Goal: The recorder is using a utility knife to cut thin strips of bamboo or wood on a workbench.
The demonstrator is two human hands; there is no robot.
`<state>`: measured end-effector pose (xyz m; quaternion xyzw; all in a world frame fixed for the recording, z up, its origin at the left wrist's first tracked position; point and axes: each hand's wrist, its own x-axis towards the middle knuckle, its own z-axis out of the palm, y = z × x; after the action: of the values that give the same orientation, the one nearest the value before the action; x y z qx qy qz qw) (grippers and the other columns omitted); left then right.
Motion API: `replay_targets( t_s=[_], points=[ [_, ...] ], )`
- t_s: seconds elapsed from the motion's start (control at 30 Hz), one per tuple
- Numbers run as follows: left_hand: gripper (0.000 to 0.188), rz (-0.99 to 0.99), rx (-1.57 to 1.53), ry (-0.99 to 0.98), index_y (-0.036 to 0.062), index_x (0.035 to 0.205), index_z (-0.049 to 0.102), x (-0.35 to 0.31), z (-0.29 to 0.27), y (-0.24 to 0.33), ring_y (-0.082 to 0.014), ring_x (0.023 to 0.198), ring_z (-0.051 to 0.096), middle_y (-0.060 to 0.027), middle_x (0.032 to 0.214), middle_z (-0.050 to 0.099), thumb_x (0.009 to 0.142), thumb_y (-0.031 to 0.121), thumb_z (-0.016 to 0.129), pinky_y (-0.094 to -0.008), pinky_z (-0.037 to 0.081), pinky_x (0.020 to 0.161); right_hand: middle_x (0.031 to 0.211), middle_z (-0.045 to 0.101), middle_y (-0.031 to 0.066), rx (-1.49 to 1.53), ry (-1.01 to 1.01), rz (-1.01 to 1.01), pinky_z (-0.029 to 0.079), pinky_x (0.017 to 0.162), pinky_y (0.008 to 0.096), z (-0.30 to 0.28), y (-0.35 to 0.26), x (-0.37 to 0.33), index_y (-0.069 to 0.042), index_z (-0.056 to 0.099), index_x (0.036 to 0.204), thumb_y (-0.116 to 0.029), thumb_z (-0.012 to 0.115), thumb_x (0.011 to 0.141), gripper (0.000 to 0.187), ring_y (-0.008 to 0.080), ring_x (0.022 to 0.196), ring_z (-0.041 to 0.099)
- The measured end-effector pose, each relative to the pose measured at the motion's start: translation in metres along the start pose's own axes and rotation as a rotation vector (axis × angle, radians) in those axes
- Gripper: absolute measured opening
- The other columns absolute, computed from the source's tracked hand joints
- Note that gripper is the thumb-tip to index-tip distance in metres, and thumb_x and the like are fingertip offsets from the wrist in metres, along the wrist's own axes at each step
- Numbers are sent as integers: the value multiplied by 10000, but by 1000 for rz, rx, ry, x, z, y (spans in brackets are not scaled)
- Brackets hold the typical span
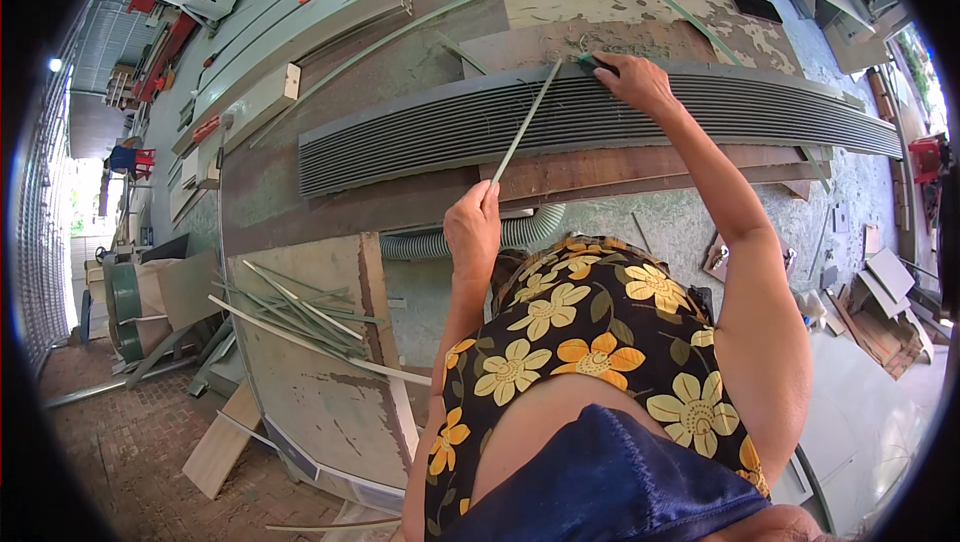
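My left hand is closed around the lower end of a thin pale-green strip. The strip slants up and away from it across a long grey grooved panel. At the panel's far edge my right hand is closed on a small dark piece with a green edge, beside the strip's far tip. Its exact kind is too small and too covered to make out. Green shavings lie just beyond that hand.
The panel rests on a brown worktable. Loose green strips are heaped on a board at the lower left. A ribbed grey hose runs below the table's near edge. Offcuts lie at the right, and a flat dark piece lies at the far right.
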<state>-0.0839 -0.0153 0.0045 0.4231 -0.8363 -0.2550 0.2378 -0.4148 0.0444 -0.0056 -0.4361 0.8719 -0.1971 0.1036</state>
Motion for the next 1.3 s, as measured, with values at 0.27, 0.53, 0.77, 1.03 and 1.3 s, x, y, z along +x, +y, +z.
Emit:
replay_targets(
  t_s=[0.27,0.53,0.77,1.03,1.3],
  points=[
    [196,76,-21,63,-3,1029,713,1,-6,-3,-347,740,665,-201,847,675,899,139,674,-372,501,666,999,720,146,128,-105,-430,555,797,436,14,-50,-66,-282,595,1334,-385,586,925,421,328,909,696],
    [193,71,-4,5,-4,1038,713,-2,-1,-1,-344,751,668,-199,864,682,892,117,675,-371,499,675,1008,720,149,37,-39,-253,549,784,453,1,-34,-47,-262,623,1301,-408,582,930,401,307,920,699],
    [201,72,-72,41,-11,1030,712,-8,-6,-19,-366,743,663,-215,854,680,906,140,668,-386,501,664,1056,714,136,19,3,-36,542,844,440,1,11,-15,-292,601,1323,-414,585,929,413,325,977,687],
    [228,-23,-53,-5,-4,1019,714,-10,-7,-19,-392,719,649,-220,800,665,915,192,662,-406,502,648,1073,713,141,50,-74,-79,536,837,440,6,-23,-41,-258,634,1293,-427,578,931,403,359,973,678],
    [206,-67,-91,-62,-25,988,699,-11,-13,-12,-298,582,572,-210,707,601,922,162,644,-350,458,603,1012,716,173,58,-3,-176,542,827,458,14,-13,-40,-257,625,1302,-431,574,931,412,379,957,682]
  ],
)
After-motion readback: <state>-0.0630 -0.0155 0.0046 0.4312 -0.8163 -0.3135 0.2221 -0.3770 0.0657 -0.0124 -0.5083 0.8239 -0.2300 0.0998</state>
